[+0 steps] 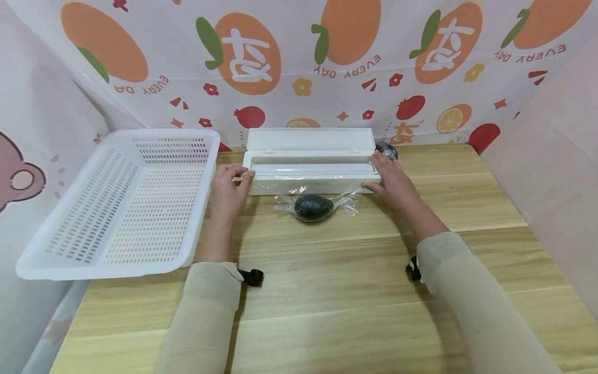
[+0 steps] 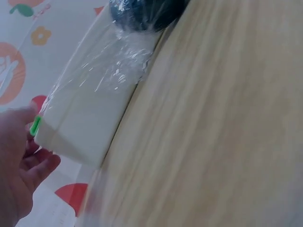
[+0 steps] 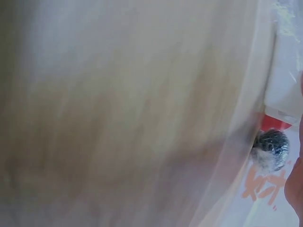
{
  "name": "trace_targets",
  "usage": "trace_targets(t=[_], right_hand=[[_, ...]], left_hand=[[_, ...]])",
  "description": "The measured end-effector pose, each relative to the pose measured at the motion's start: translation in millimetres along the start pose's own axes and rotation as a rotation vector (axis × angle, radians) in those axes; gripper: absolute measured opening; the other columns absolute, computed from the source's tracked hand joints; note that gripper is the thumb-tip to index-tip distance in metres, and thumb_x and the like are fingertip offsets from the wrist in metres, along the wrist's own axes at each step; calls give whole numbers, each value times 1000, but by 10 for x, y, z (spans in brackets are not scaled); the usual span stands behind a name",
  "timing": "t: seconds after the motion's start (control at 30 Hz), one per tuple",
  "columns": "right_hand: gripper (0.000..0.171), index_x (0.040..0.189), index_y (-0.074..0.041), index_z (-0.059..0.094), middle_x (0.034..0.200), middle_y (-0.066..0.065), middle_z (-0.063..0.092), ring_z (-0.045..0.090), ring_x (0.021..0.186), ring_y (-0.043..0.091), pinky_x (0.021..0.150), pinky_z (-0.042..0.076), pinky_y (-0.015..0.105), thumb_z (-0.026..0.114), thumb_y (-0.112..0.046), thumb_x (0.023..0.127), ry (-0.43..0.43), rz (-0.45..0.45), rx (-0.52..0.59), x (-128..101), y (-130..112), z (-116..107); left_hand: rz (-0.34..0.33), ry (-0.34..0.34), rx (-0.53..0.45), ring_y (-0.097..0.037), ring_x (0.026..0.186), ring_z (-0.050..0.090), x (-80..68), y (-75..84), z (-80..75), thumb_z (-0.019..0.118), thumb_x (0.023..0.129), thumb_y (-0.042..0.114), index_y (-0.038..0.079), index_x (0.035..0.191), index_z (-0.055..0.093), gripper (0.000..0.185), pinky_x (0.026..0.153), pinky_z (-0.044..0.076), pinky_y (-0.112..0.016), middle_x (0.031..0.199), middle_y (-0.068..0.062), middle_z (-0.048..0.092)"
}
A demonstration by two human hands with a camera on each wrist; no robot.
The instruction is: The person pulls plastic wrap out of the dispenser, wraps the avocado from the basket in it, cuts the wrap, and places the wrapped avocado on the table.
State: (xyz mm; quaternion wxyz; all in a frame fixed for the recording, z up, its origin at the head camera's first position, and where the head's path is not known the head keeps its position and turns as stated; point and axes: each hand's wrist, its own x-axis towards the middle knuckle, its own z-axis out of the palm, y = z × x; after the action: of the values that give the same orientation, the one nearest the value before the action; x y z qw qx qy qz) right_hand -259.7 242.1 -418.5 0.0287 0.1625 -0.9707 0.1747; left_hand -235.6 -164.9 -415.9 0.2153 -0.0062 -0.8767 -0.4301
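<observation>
A white wrap dispenser [image 1: 310, 174] is set across the far middle of the wooden table [image 1: 327, 291], with its lid [image 1: 310, 140] thrown open toward the far wall. A roll of clear film [image 1: 312, 169] is seen lying along the inside of the box. The left hand [image 1: 227, 192] is laid against the left end of the dispenser, its fingers bent around the corner of the box; in the left wrist view the fingertips [image 2: 45, 163] are seen touching that end, just beside a small green tab [image 2: 35, 126]. The right hand [image 1: 391, 179] is placed at the right end, fingers stretched along the top edge and the thumb pressed to the near face, so that the box is held between the two hands.

Just near of the dispenser, between the hands, a dark egg-shaped object [image 1: 313, 207] is found wrapped in film, with loose twisted ends spread to either side. A second dark wrapped ball [image 1: 386, 150] is seen at the far right of the dispenser, just beyond the right hand. A white perforated basket [image 1: 126, 200] is set at the left, tilted up against the side wall.
</observation>
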Motion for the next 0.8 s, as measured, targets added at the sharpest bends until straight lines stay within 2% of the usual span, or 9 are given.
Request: trace_targets(t=[0.17,0.33,0.47,0.6,0.8], right_hand=[[88,159,-15,13,166,2,4,6,153,26,124,3,45,60,-52,94,-24,20,26,1,-3,-21],[91,159,-19,9,166,-3,-2,0,153,24,123,3,47,61,-53,92,-46,51,50,-27,-2,-47],[94,159,-13,10,166,2,-1,-3,153,27,123,3,49,62,-54,91,-52,40,28,-49,10,-51],[95,158,-9,11,166,5,0,-3,153,29,123,4,49,62,-53,91,-52,22,13,-70,17,-55],[89,158,-13,15,166,4,4,-1,153,29,122,6,53,62,-50,93,-35,4,19,-85,26,-85]], left_hand=[[-46,36,-16,-25,105,60,-4,49,30,67,94,22,-3,105,71,27,87,57,-36,117,-14,56],[-98,-24,8,-27,108,60,-1,88,53,61,97,23,0,116,67,30,90,55,-36,125,-15,50],[-113,-68,55,-29,111,58,-20,121,47,57,100,27,5,124,64,34,95,51,-42,129,-14,48],[-60,-74,89,-31,114,53,-53,129,33,55,101,23,5,123,66,30,96,46,-47,127,-15,50],[41,-37,127,-33,117,52,-51,122,19,54,100,12,2,114,69,23,98,44,-48,122,-17,54]])
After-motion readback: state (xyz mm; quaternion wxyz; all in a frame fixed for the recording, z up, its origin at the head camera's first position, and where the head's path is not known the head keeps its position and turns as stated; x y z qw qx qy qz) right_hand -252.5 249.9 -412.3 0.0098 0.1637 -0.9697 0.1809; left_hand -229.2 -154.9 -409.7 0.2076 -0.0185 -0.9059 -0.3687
